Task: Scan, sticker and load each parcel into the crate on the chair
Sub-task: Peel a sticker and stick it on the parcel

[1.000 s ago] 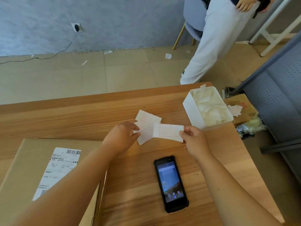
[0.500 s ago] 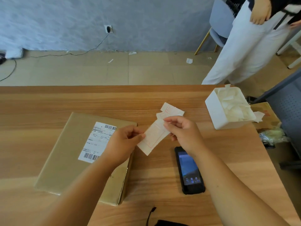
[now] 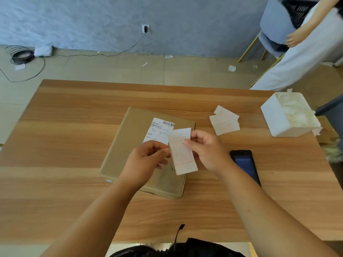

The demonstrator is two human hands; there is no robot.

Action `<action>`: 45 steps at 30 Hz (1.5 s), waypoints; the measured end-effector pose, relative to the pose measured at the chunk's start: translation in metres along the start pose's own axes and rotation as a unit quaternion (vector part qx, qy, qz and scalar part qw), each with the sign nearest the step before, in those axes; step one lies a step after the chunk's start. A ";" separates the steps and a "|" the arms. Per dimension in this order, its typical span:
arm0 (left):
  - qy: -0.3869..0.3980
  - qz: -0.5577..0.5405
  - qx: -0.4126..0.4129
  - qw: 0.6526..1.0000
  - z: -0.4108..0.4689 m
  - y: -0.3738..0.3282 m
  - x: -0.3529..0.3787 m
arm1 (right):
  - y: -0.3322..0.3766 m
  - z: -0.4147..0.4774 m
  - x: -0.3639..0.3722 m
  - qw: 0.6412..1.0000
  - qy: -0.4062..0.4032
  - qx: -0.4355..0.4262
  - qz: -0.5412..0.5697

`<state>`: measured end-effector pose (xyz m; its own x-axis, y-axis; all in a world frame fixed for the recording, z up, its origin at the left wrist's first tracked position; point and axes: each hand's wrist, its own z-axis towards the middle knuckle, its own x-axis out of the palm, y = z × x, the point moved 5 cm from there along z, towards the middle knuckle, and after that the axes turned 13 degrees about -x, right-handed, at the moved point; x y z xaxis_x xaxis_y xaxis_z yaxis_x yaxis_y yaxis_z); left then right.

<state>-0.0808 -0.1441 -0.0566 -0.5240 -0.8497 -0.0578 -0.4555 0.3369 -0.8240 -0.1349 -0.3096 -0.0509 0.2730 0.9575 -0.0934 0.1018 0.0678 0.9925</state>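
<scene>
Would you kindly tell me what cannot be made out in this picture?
Head view:
Shipping label: print too small; sticker covers its corner.
Phone: near end hidden under the right forearm.
Crate on the chair: cut by the top edge, behind a bystander.
Left hand: its grip on the sticker is hidden by its own fingers.

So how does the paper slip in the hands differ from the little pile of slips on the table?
The held slip is single, pinched by the left hand and right hand over the parcel; the pile is several overlapping slips. The held slip is lifted, the pile lies flat on the table, untouched. Both are pale paper with red printed frames.
</scene>
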 end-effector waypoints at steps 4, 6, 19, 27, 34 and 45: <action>-0.014 -0.026 0.028 0.999 -0.011 -0.001 -0.027 | 0.006 -0.009 0.024 0.999 0.032 0.007 -0.036; -0.013 -0.023 0.044 0.999 -0.016 -0.002 -0.036 | 0.008 -0.012 0.035 0.998 0.045 0.009 -0.044; 0.027 -0.037 0.036 0.998 -0.038 0.011 -0.069 | 0.022 -0.027 0.068 0.988 0.121 -0.002 -0.094; 0.062 -0.027 0.044 0.997 -0.042 0.010 -0.072 | 0.029 -0.028 0.069 0.982 0.144 0.007 -0.120; 0.089 -0.032 0.053 0.994 -0.045 0.010 -0.074 | 0.030 -0.028 0.071 0.982 0.144 0.005 -0.123; 0.067 -0.043 0.068 0.995 -0.048 0.009 -0.073 | 0.027 -0.029 0.070 0.977 -0.040 -0.051 -0.206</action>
<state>-0.0805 -0.0595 -0.0328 -0.5823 -0.8087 0.0838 -0.4056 0.1997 -0.8920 -0.1406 -0.2330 -0.0285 0.3028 0.8190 -0.4874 0.1238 0.4733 0.8722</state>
